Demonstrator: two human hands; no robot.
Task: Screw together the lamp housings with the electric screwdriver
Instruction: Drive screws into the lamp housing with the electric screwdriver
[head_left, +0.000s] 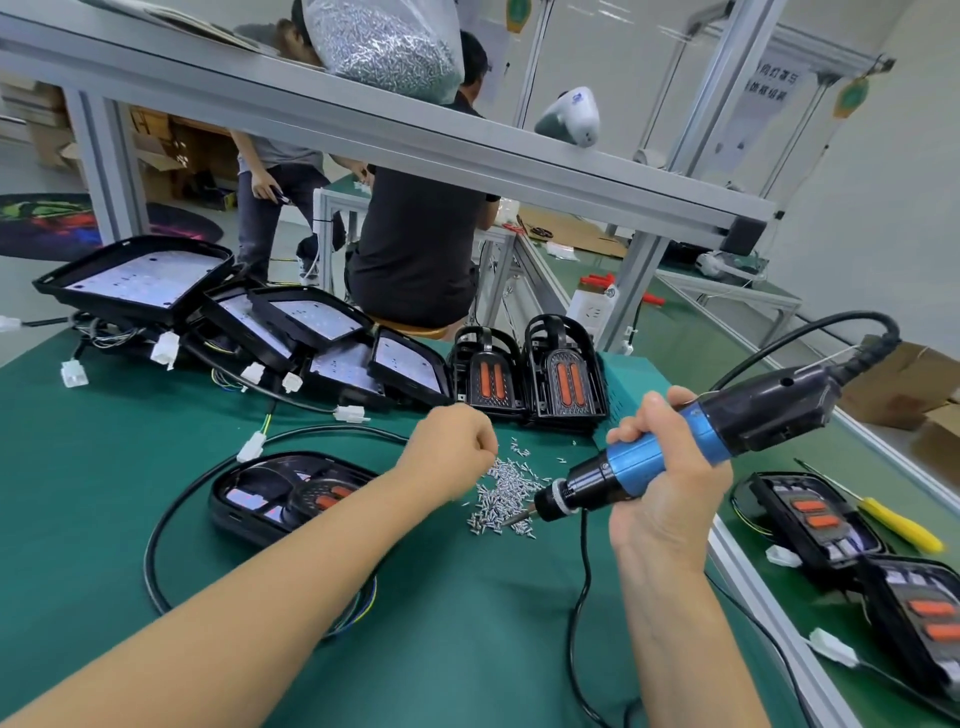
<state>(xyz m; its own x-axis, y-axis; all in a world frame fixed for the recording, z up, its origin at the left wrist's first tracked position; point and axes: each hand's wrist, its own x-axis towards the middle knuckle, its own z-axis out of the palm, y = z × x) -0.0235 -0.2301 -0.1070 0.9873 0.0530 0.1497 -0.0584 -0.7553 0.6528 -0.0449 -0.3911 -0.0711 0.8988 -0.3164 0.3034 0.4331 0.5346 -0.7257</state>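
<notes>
Right hand (657, 483) wrapped round the blue screwdriver (675, 447), bit dipped into the near edge of the screw pile (506, 493). Left hand (447, 452) curled over the pile's far side — holding a screw or nothing, cannot tell. Step, by the look of it: loading a screw onto the bit. Next calls for seating one, then carrying the tip left to the housing (283, 493) lying flat beside the left wrist — apart from both hands.
</notes>
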